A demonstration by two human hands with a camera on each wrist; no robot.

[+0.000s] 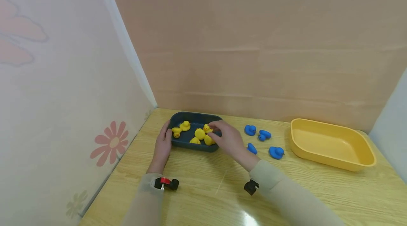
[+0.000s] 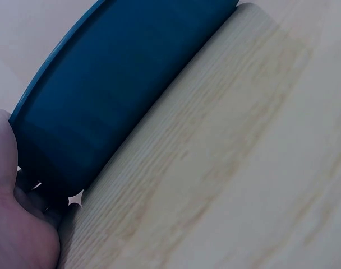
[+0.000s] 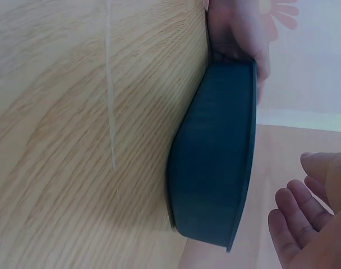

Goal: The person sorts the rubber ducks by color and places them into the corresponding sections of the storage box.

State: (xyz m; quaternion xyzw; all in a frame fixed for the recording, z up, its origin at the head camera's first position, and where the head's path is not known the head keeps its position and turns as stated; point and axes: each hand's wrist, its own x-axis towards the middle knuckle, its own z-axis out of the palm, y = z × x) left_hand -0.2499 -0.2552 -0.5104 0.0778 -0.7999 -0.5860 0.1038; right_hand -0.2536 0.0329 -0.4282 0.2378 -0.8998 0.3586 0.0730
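Observation:
A dark blue plastic tub [image 1: 195, 146] stands on the table, with several yellow rubber ducks [image 1: 185, 125] inside. At its left end my left hand [image 1: 163, 147] grips the tub, thumb over the rim and fingers against the outer wall. The left wrist view shows that hand [image 2: 19, 218] at the tub's corner. Over the right end of the tub is my right hand [image 1: 229, 139], its thumb and fingers parted above the ducks. Nothing shows between the fingers of the right hand [image 3: 310, 213] in the right wrist view, where the tub wall hides the ducks.
Several blue rubber ducks [image 1: 250, 130] lie on the wooden table [image 1: 203, 187] right of the tub. Farther right stands a yellow tub [image 1: 330, 143] with no ducks in it. A brown-covered wall [image 1: 254, 42] rises behind, and a flower-patterned wall [image 1: 73, 95] borders the left side.

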